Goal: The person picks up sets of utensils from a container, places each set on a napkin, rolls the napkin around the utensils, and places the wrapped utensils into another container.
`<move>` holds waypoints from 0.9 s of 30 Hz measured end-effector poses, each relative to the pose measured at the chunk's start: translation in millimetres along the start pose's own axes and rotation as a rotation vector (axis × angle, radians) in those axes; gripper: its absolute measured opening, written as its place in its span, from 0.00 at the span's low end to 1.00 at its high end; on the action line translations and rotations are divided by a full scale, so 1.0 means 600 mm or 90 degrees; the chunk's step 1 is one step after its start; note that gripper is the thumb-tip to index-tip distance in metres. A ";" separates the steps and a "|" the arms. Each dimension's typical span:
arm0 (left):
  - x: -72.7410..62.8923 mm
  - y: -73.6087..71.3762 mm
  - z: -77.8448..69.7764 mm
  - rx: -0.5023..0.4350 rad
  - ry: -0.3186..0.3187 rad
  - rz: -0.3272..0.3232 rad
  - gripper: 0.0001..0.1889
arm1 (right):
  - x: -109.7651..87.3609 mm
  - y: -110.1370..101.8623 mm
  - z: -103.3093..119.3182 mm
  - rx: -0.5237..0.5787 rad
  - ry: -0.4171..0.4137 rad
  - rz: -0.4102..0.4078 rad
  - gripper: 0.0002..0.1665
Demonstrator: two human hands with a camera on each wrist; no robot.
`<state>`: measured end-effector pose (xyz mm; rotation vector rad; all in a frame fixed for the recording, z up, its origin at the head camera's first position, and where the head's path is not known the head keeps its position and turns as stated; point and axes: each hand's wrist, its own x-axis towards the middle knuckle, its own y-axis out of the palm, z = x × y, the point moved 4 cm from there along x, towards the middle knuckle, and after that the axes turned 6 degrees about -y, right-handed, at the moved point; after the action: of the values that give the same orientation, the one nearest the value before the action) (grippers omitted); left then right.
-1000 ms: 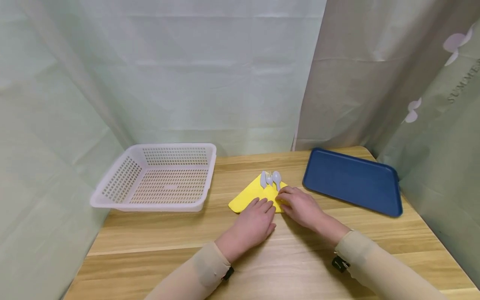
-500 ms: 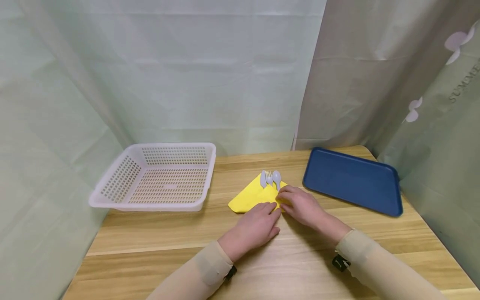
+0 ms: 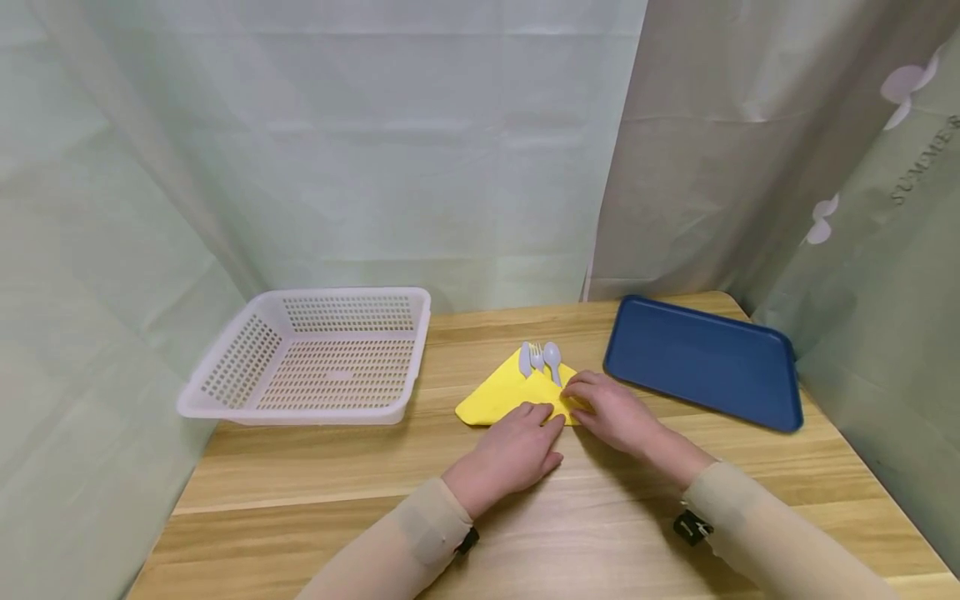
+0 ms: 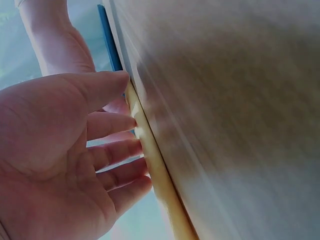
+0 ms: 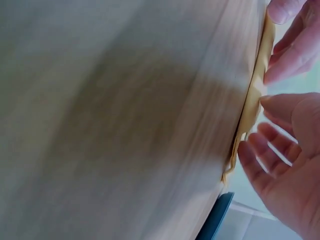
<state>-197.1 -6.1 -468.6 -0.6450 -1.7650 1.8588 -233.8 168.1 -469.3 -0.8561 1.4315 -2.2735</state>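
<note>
A folded yellow napkin (image 3: pixel 491 397) lies on the wooden table in the head view. A light grey knife (image 3: pixel 525 361), fork (image 3: pixel 537 357) and spoon (image 3: pixel 552 358) lie side by side on it, their handles hidden under its front fold. My left hand (image 3: pixel 513 454) rests its fingertips on the napkin's near edge, fingers loosely extended in the left wrist view. At the napkin's right side, my right hand (image 3: pixel 615 414) touches the cloth with thumb and fingertips. These are spread apart in the right wrist view, where the yellow cloth (image 5: pixel 255 92) shows as a thin strip.
To the left stands a white perforated plastic basket (image 3: pixel 416 358). A blue rectangular tray (image 3: pixel 705 362) lies at the right back of the wooden table (image 3: pixel 322 475). Pale curtains (image 3: pixel 450 150) hang behind the table and along both sides.
My left hand has shifted slightly right and nearer, and the napkin's front fold now covers more of the cutlery handles. My right hand has slid a little to the right along the napkin.
</note>
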 end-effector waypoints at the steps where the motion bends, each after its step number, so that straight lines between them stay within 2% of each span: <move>1: 0.001 0.000 0.000 0.000 0.000 -0.001 0.31 | -0.004 -0.004 -0.002 -0.005 0.012 -0.005 0.16; 9: 0.006 0.001 -0.002 0.017 0.001 -0.006 0.31 | -0.030 -0.024 -0.021 -0.065 0.135 -0.010 0.19; 17: 0.006 -0.001 -0.002 0.030 0.009 -0.011 0.30 | -0.045 -0.029 -0.025 -0.086 0.185 0.011 0.25; 27: 0.006 -0.002 -0.002 0.035 0.010 -0.013 0.29 | -0.045 -0.028 -0.024 -0.116 0.244 0.055 0.32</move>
<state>-199.0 -2.9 -467.4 -0.6181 -1.6974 1.8770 -221.6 200.5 -467.4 -0.4051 1.8204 -2.3560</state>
